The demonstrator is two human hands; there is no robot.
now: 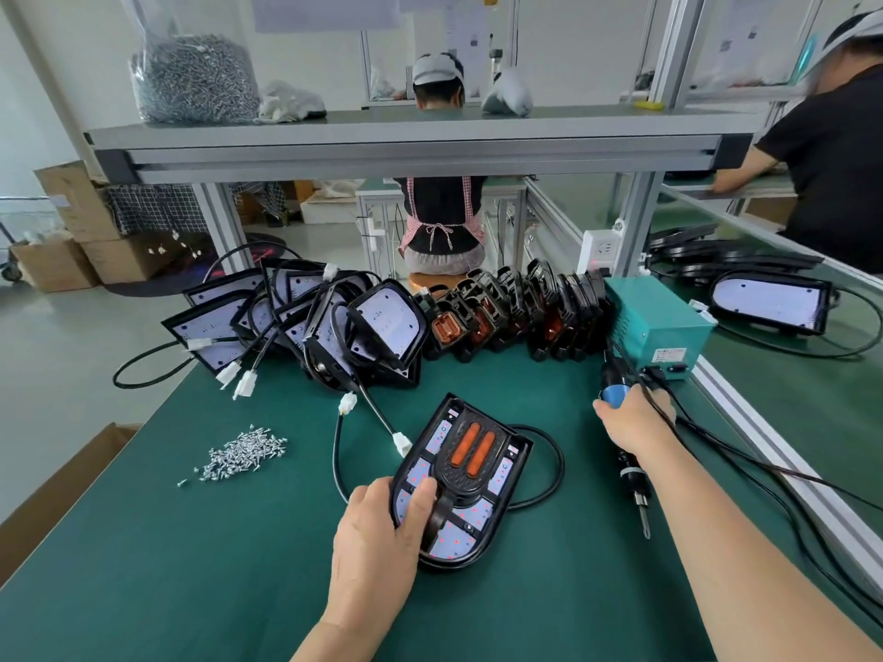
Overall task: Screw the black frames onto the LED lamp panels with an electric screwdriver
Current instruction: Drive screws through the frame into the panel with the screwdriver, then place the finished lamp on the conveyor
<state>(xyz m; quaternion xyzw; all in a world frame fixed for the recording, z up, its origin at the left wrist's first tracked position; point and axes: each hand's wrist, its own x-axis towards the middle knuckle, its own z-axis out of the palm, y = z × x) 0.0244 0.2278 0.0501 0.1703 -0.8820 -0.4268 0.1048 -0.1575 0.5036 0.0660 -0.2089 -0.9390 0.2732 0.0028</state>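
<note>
The LED lamp panel [454,547] lies flat in the middle of the green surface [549,590], with the black frame [463,484] seated on its white board. Our left hand [382,532] steadies it: the grip holds the near-left edge, and the thumb lies on the frame's glossy plastic stem. Our right hand [633,420] closes its grip round the electric screwdriver [630,475] just right of the panel, not touching it. We judge it best to take one screw from the loose heap of small shiny screws [241,453] at the left, then stand the bit upright over a hole without shifting the frame.
</note>
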